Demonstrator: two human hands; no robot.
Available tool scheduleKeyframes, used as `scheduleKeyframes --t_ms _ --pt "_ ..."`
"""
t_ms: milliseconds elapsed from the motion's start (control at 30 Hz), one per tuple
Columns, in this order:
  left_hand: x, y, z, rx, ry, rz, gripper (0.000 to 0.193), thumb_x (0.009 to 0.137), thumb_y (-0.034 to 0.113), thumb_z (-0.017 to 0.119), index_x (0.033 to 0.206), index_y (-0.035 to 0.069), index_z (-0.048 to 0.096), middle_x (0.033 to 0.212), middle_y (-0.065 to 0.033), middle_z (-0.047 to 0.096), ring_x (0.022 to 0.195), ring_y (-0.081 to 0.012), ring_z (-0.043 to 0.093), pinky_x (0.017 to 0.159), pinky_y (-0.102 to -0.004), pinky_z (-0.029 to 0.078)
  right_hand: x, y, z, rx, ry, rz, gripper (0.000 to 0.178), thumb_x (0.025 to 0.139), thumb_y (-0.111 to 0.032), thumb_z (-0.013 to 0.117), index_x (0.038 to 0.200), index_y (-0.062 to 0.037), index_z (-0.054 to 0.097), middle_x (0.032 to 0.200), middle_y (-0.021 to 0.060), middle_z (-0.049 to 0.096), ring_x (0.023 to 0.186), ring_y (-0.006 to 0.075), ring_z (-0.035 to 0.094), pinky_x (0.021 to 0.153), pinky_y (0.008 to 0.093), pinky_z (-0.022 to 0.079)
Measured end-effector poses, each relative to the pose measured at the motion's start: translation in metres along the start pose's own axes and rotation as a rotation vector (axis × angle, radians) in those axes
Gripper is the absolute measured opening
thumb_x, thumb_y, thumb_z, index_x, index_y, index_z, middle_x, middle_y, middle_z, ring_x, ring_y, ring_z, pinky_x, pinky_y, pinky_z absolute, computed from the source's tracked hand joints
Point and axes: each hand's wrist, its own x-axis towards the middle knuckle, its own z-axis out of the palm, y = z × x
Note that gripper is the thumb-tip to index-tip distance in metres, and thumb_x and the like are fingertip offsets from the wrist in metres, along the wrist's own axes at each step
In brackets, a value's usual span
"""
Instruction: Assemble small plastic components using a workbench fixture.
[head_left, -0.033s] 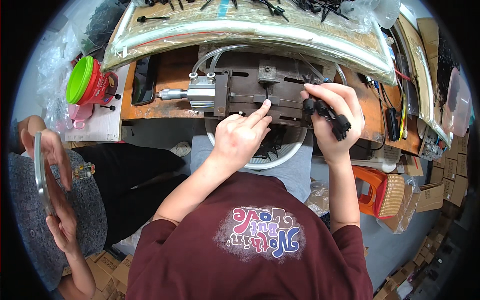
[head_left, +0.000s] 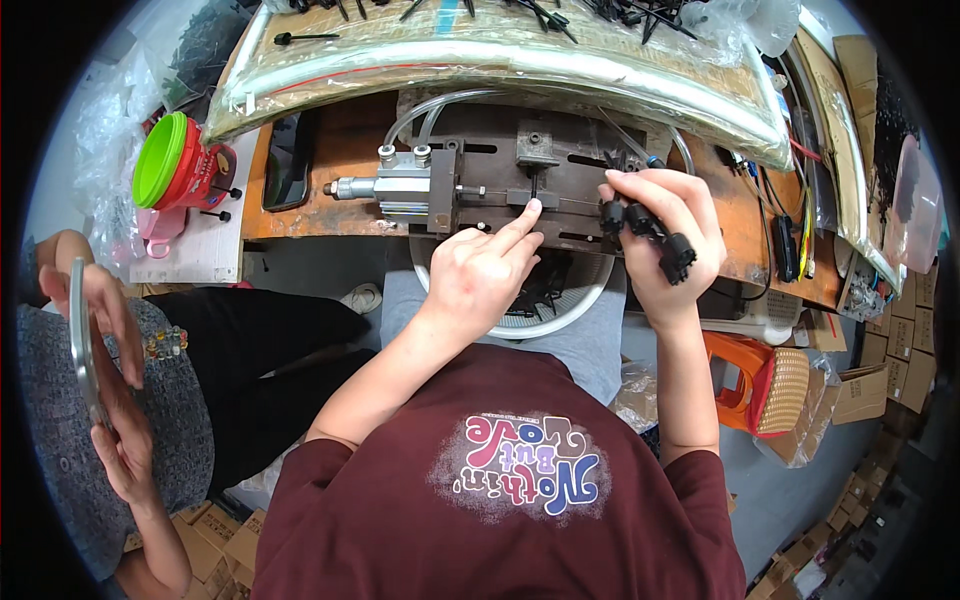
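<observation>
My left hand (head_left: 475, 275) reaches over the front of a dark metal fixture plate (head_left: 580, 205). Its index finger is stretched out, the tip touching a small dark block (head_left: 518, 197) in the middle; the other fingers curl loosely and hold nothing visible. A thin black pin-like piece (head_left: 534, 178) stands between that block and the metal bracket (head_left: 537, 148) behind. My right hand (head_left: 685, 235) is closed around several black plastic parts with toothed ends (head_left: 676, 257), over the plate's right side. Left on the plate sits a silver pneumatic cylinder (head_left: 403, 190), its rod (head_left: 470, 190) pointing toward the block.
A white basket (head_left: 598, 290) with black parts sits on my lap below the bench edge. Behind the fixture is a plastic-wrapped board (head_left: 500, 60) with black parts. To the left are a phone (head_left: 288, 165), a red-green bucket (head_left: 165, 160) and a seated person (head_left: 130, 400).
The cylinder rod has slid right and now sticks out farther toward the block. My right hand with the black parts has shifted slightly left. My left hand stays put.
</observation>
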Motion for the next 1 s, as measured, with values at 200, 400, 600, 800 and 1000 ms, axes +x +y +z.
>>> scheduleKeyframes --t_ms 200,400,600,800,1000 --pt "0.006 0.002 -0.011 -0.251 0.050 -0.072 0.036 0.074 0.018 0.082 0.107 0.007 0.071 0.111 -0.0083 0.073 0.073 -0.0204 0.071 0.067 -0.0300 0.056 -0.011 -0.002 0.000 -0.118 -0.053 -0.147 0.041 0.064 0.000 0.069 0.105 0.0001 0.074 0.091 0.0120 0.068 0.078 0.0247 0.069 0.064 0.0334 0.056" --pt "0.009 0.017 -0.024 -0.876 0.152 -0.289 0.039 0.077 0.004 0.083 0.114 0.003 0.071 0.100 -0.0093 0.071 0.080 -0.0162 0.071 0.072 -0.0285 0.061 -0.022 0.000 0.017 -0.118 -0.100 -0.306 0.042 0.065 -0.012 0.067 0.103 0.0053 0.073 0.093 0.0148 0.068 0.078 0.0277 0.070 0.066 0.0352 0.057" --pt "0.009 0.011 -0.037 -0.715 0.131 -0.221 0.032 0.072 -0.001 0.084 0.103 0.000 0.075 0.099 -0.0117 0.070 0.079 -0.0136 0.069 0.067 -0.0250 0.058 -0.013 -0.005 0.014 -0.122 -0.134 -0.331 0.038 0.068 -0.008 0.067 0.103 0.0034 0.074 0.097 0.0157 0.069 0.079 0.0271 0.070 0.067 0.0346 0.058" --pt "-0.002 0.003 -0.019 -0.256 0.106 -0.019 0.028 0.069 0.005 0.083 0.097 0.004 0.074 0.115 -0.0097 0.071 0.086 -0.0223 0.069 0.073 -0.0300 0.057 0.016 0.008 0.006 -0.085 0.062 -0.139 0.045 0.065 0.015 0.062 0.106 0.0009 0.073 0.104 0.0146 0.069 0.090 0.0271 0.070 0.077 0.0350 0.058" --pt "-0.006 0.005 0.003 0.018 0.046 0.025 0.023 0.073 0.010 0.078 0.095 0.005 0.073 0.125 -0.0075 0.069 0.080 -0.0185 0.068 0.075 -0.0318 0.055 0.016 0.006 0.005 -0.146 0.082 -0.084 0.038 0.074 0.014 0.068 0.108 -0.0025 0.074 0.108 0.0139 0.067 0.094 0.0255 0.068 0.081 0.0346 0.057"
